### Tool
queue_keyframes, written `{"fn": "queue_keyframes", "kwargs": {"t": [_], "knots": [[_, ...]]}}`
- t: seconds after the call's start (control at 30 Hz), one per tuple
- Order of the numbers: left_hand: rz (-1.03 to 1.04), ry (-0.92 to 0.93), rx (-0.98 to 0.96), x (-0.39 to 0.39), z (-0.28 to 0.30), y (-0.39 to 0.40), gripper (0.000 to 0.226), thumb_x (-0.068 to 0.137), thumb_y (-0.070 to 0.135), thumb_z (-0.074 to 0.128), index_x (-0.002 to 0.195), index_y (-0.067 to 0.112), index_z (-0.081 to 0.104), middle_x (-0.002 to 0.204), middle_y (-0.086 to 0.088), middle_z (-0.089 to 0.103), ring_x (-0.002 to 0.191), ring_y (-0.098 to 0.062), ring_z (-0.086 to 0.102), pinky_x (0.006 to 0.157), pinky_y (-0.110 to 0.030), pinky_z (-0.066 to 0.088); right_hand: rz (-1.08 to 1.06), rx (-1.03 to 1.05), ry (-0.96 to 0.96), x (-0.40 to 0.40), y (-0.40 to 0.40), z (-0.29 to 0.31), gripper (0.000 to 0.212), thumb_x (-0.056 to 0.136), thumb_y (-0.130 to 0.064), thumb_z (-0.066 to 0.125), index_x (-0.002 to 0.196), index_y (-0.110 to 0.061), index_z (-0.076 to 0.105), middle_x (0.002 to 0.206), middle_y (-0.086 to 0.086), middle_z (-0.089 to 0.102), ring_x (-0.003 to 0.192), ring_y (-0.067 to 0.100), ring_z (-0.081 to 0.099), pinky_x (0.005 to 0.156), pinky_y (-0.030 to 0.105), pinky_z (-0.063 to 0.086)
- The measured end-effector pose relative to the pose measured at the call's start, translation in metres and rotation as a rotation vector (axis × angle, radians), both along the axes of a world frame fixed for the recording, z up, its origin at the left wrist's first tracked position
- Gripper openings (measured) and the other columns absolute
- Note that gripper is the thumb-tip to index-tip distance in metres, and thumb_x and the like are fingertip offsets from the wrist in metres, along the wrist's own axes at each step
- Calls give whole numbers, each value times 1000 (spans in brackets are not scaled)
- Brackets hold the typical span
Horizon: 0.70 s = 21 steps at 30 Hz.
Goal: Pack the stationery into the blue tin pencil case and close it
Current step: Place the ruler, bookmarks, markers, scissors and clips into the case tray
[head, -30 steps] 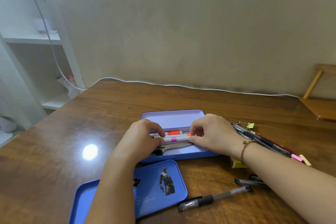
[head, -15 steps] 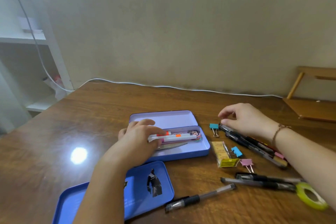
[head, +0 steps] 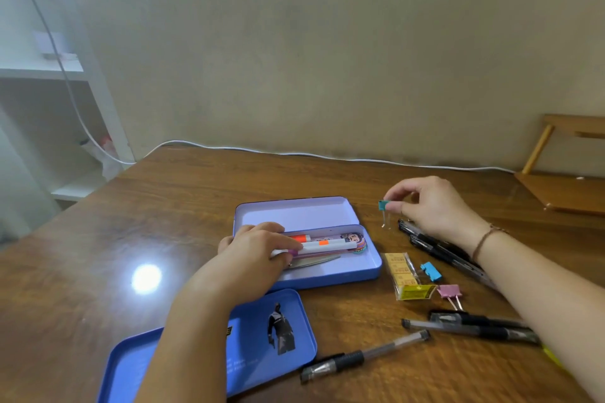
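The open blue tin pencil case (head: 330,278) lies mid-table, with a lighter inner tray (head: 294,213) propped behind it. Inside are white highlighters (head: 330,244), scissors (head: 314,261) and a cartoon bookmark (head: 355,238). My left hand (head: 255,255) rests on the highlighters at the case's left end, fingers curled round them. My right hand (head: 432,206) is raised right of the case and pinches a teal binder clip (head: 383,205) above the table. The printed blue lid (head: 262,337) lies in front, partly under my left forearm.
Right of the case lie a yellow packet (head: 404,275), a blue clip (head: 430,271), a pink clip (head: 450,292) and several black pens (head: 471,327), one nearer the front edge (head: 363,358). A white cable (head: 327,155) runs along the wall. A wooden stand (head: 563,186) sits far right.
My right hand left the case, reached right to the pens, and now has lifted the teal binder clip off the table. My left hand stays on the highlighters.
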State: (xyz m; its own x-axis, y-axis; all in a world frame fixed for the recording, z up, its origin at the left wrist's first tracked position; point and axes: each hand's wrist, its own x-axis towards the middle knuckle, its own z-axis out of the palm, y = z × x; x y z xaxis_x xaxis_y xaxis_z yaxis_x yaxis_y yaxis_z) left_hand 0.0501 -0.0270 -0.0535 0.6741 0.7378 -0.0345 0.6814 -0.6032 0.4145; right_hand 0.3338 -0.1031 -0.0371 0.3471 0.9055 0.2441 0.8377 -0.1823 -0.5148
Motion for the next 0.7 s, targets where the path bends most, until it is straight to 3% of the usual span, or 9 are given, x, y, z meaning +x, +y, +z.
{"fn": "queue_keyframes", "kwargs": {"t": [0.13, 0.3, 0.43, 0.57, 0.7], "knots": [[10, -3, 1, 0, 0, 0, 29, 100, 37, 44, 122, 48, 60, 149, 12, 38, 139, -18, 29, 113, -47, 25, 152, -54, 31, -24, 6, 3, 6, 78, -28, 77, 78, -34, 76, 75, -10, 70, 73, 13, 59, 68, 32, 48], [23, -4, -10, 0, 1, -1, 29, 99, 37, 45, 122, 46, 61, 151, 12, 37, 140, -17, 27, 112, -44, 22, 147, -156, -106, -38, 14, -13, 10, 82, -36, 72, 89, -30, 77, 92, -19, 63, 91, 6, 56, 82, 37, 51], [27, -9, -21, 0, 1, -1, 28, 98, 38, 48, 120, 46, 62, 150, 11, 38, 140, -18, 28, 113, -45, 23, 105, -161, -163, -41, 14, -9, 7, 80, -38, 72, 80, -31, 73, 93, -17, 62, 90, 8, 56, 79, 39, 53], [32, -9, -26, 0, 1, 0, 27, 97, 40, 49, 120, 45, 62, 150, 11, 37, 140, -17, 28, 114, -45, 22, 99, -194, -277, -49, 17, -2, 11, 84, -41, 67, 86, -32, 71, 97, -14, 62, 90, 7, 55, 75, 35, 53], [31, -3, -25, 0, 0, -1, 28, 97, 41, 49, 122, 45, 61, 151, 12, 36, 140, -17, 26, 114, -44, 21, 124, -225, -248, -55, 15, -4, 22, 78, -53, 67, 87, -33, 67, 90, -15, 58, 80, 5, 54, 67, 29, 50]]}}
